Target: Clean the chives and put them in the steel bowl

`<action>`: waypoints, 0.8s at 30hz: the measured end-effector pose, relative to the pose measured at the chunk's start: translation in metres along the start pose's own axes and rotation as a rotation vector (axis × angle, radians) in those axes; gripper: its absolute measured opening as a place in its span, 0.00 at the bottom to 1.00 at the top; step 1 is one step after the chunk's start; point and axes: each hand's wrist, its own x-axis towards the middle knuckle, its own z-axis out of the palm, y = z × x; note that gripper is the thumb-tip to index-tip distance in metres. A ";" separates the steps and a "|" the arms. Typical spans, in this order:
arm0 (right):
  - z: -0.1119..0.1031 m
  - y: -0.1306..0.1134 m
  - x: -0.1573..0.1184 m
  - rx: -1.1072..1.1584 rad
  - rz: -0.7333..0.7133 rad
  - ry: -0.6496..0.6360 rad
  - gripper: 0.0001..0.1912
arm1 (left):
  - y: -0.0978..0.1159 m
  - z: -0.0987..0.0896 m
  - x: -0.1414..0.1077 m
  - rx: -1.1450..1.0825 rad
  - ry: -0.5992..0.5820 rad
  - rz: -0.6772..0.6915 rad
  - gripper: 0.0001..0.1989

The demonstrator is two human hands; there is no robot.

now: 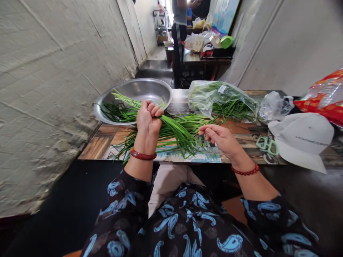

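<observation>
My left hand (149, 119) is wrapped in a fist round a bunch of garlic chives (175, 129). Their pale stem ends point up and left over the bowl, and the green leaf ends fan down to the right. My right hand (222, 139) is just right of the leaf tips, thumb and fingers drawn together in a pinch; what is between them, if anything, is too small to tell. Beneath the held bunch, more chives lie loose on the wood-patterned table (93, 145). A wide metal bowl (164, 89) at the back left has other chives (112, 111) inside.
Behind my right hand lies a clear plastic bag (206, 96) with more chives. To the right are a crumpled clear bag (276, 103), pale green scissors (268, 145), a white cap (304, 137) and a red package (324, 98). Farther back, a person (179, 43) stands beside another loaded table.
</observation>
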 end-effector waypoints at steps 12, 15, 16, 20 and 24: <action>0.037 0.007 -0.015 -0.962 -0.326 -0.082 0.26 | -0.003 0.005 0.003 0.010 0.084 0.027 0.19; 0.034 0.016 -0.012 -1.111 -0.331 -0.090 0.24 | -0.006 0.008 0.006 0.025 0.083 0.027 0.19; 0.030 0.019 -0.010 -1.139 -0.333 -0.085 0.24 | -0.006 0.008 0.007 0.029 0.083 0.032 0.19; 0.014 0.029 -0.005 -1.155 -0.381 -0.046 0.24 | -0.008 0.009 0.015 0.053 0.091 0.047 0.20; 0.007 0.034 -0.001 -1.166 -0.373 0.014 0.21 | -0.016 0.014 0.021 0.098 0.077 0.048 0.18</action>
